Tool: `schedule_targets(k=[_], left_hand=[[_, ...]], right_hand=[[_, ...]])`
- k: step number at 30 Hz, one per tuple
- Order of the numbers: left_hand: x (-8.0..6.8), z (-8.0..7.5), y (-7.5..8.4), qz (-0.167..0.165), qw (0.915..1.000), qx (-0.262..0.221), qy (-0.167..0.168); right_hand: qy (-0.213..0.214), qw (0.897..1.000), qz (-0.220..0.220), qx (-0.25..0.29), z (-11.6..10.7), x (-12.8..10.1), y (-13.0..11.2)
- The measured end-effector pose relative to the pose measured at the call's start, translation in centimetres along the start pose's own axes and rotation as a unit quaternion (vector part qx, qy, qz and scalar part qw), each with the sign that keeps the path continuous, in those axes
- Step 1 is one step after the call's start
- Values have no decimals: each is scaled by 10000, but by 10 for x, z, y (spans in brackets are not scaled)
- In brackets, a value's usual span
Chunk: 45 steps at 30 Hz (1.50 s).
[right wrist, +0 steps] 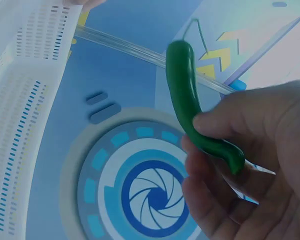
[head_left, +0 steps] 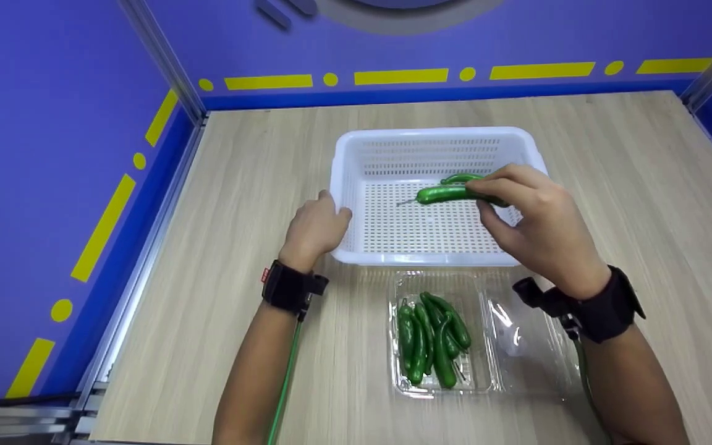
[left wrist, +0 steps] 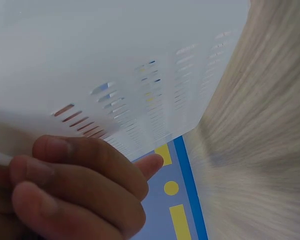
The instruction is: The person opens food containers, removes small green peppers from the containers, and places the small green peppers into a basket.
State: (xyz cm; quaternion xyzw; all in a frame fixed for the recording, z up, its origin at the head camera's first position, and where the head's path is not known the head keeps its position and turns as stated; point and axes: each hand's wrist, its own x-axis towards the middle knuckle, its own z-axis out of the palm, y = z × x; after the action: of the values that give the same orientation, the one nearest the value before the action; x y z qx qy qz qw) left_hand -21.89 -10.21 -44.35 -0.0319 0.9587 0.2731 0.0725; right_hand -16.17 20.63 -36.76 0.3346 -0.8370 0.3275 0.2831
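1. Green pepper (head_left: pixel 452 193), one piece, long and slightly curved. It is held above the inside of the white basket (head_left: pixel 347 161), over its right half. In the head view the long axis runs roughly left to right, with the thin stem end pointing left and the other end buried under the fingers.
2. Right hand (head_left: pixel 538 225): thumb and fingers curled and pinching the pepper near one end. The wrist view shows the pepper (right wrist: pixel 192 107) rising out of the grip with its wiry stem uppermost, which the head view renders only as a faint line.
3. A second green piece (head_left: pixel 461 178) shows just behind the held one. It is partly covered by the fingers, and whether it is held or lying in the basket cannot be told.
4. Left hand (head_left: pixel 316 227): at the basket's front left corner, fingers bent over the rim. Its wrist view shows curled fingers (left wrist: pixel 85 165) against the slotted wall (left wrist: pixel 140 65), blurred, with the thumb out of sight.
5. Clear plastic clamshell (head_left: pixel 517 340), open, just in front of the basket on the wooden table (head_left: pixel 628 173). Its left half holds a heap of green peppers (head_left: pixel 431 339), count uncertain because they overlap.
6. Blue walls (head_left: pixel 53 154) with yellow dashes enclose the table.
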Motion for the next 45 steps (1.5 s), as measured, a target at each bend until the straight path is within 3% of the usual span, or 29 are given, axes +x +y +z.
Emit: schedule_targets(k=[7, 17, 27, 36, 45], left_hand=[[-2, -2, -1, -62, 10000, -6, -43], [-1, -2, -1, -4, 10000, -42, 73], [4, 8, 9, 65, 9999, -10, -105], [6, 9, 12, 60, 9999, 7, -86], [6, 9, 14, 84, 9999, -23, -142]], right_hand=[[205, 9983, 476, -271, -2, 3, 9], [321, 9970, 534, -461, -4, 9, 22], [426, 9939, 937, -401, -8, -1, 43], [168, 9944, 907, -517, -12, 7, 51], [-518, 9895, 1166, -679, -13, 16, 70]])
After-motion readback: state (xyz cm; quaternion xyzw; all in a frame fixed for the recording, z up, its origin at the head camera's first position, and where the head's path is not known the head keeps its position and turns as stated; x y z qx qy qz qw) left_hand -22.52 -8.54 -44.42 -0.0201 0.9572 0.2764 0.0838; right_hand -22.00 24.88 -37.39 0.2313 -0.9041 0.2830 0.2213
